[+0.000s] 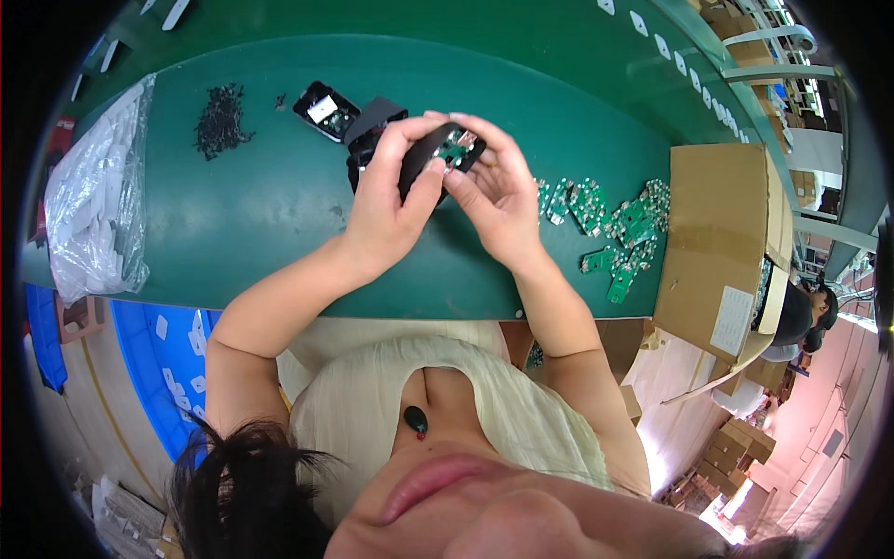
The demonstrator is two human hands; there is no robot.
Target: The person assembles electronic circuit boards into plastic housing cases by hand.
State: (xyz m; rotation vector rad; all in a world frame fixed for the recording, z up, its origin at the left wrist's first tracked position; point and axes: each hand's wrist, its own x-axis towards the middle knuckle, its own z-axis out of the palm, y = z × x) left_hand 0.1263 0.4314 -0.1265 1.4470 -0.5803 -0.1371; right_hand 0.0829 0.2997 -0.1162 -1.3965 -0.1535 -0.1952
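Above the middle of the green table, both my hands are closed around a black plastic housing (418, 164) with a green circuit board (454, 147) in its open side. My left hand (391, 205) wraps the housing from the left, its thumb at the board's lower edge. From the right, my right hand (503, 200) curls its fingers over the far edge, thumb tip against the board. Just beyond my left hand lie dark casing pieces (380, 114), partly hidden by it. Beside them rests an open black shell (346, 114) with a white part inside.
Several loose circuit boards (636, 222) lie right of my hands, by an open cardboard box (712, 233). Small black parts (222, 123) are heaped at far left, near a clear plastic bag (98, 200) of white pieces. A blue bin (140, 354) stands below the table's left edge.
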